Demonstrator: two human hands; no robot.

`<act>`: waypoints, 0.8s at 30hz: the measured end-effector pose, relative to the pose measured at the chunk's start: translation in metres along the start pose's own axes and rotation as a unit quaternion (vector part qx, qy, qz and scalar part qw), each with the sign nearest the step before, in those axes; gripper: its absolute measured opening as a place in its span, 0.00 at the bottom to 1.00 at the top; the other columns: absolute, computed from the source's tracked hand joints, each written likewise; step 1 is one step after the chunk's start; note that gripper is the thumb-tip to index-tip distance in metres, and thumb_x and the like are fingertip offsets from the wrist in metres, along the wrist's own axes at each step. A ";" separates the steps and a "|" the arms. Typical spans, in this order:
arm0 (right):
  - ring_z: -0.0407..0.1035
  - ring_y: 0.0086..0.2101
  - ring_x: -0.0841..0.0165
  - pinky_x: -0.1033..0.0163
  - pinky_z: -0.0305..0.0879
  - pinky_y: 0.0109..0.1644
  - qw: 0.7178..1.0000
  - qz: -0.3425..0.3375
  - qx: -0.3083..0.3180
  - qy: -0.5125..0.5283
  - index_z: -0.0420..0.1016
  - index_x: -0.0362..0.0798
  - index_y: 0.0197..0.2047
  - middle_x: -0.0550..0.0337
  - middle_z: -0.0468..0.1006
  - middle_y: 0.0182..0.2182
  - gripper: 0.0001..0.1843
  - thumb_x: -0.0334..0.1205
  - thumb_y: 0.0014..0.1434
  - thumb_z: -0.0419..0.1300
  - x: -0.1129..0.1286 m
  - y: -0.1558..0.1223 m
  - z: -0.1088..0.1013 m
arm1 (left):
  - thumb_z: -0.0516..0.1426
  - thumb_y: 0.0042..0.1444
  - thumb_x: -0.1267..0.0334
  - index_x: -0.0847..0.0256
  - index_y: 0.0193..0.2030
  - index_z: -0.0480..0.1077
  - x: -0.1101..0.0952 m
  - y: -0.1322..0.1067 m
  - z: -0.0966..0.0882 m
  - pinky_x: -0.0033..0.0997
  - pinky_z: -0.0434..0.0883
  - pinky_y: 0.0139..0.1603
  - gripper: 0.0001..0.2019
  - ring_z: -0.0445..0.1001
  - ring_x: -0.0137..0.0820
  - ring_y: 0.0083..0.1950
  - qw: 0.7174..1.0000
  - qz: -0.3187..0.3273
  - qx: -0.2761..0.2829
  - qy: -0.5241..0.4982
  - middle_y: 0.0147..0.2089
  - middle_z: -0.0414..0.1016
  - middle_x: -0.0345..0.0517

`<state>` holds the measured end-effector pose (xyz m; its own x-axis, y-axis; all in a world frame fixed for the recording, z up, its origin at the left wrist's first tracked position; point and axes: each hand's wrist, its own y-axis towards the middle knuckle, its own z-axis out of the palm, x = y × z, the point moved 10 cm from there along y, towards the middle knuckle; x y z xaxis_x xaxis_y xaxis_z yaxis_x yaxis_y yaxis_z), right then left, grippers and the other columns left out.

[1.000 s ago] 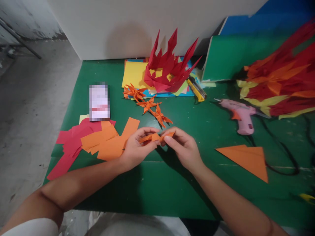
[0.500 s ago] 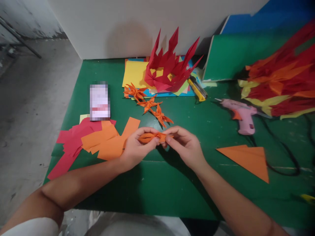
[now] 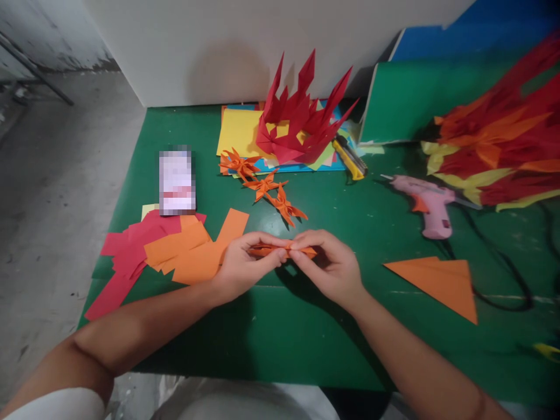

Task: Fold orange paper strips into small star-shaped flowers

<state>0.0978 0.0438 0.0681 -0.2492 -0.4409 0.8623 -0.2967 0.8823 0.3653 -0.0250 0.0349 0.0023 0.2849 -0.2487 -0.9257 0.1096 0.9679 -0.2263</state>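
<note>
Over the middle of the green table, my left hand and my right hand both pinch a small folded orange paper piece. Each hand grips one end of it, fingers closed, just above the table top. Beyond the hands lie three finished orange folded paper shapes in a row. Just left of my left hand is a loose pile of cut orange and red paper strips.
A red spiky paper model stands on coloured sheets at the back. A yellow utility knife, a pink glue gun with its cable, an orange folded triangle, a phone and a large red-orange paper piece lie around.
Both hands have kept hold of the orange piece and shifted their fingers on it; the piece now looks flatter and narrower between them. Nothing else on the table has moved.
</note>
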 end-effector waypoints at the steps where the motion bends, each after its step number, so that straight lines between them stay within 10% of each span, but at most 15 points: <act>1: 0.73 0.29 0.72 0.67 0.70 0.33 1.000 0.004 0.004 0.019 0.71 0.50 0.34 0.62 0.76 0.30 0.05 0.30 0.55 0.60 -0.001 0.000 0.000 | 0.66 0.46 0.59 0.62 0.32 0.75 0.001 0.000 0.001 0.28 0.75 0.35 0.10 0.76 0.27 0.31 1.000 -0.006 0.004 -0.001 0.32 0.79 0.45; 11: 0.70 0.29 0.70 0.65 0.67 0.32 0.995 0.044 0.059 0.073 0.69 0.49 0.33 0.60 0.75 0.29 0.02 0.36 0.58 0.58 -0.011 -0.001 0.008 | 0.67 0.43 0.55 0.63 0.30 0.73 0.006 0.005 0.001 0.26 0.72 0.32 0.14 0.72 0.23 0.26 0.999 -0.038 0.014 -0.013 0.28 0.76 0.42; 24: 0.65 0.24 0.73 0.67 0.63 0.29 0.980 0.177 0.045 0.078 0.70 0.47 0.27 0.62 0.71 0.23 0.10 0.44 0.56 0.61 -0.031 -0.002 0.012 | 0.65 0.45 0.68 0.58 0.45 0.59 -0.012 0.005 -0.003 0.24 0.70 0.31 0.23 0.75 0.26 0.30 0.997 0.070 -0.008 0.025 0.30 0.75 0.37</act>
<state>0.0954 0.0539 0.0365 -0.2095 -0.0740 0.9750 -0.3000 0.9539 0.0079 -0.0310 0.0425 0.0118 0.2482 -0.1098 -0.9625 0.0578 0.9935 -0.0984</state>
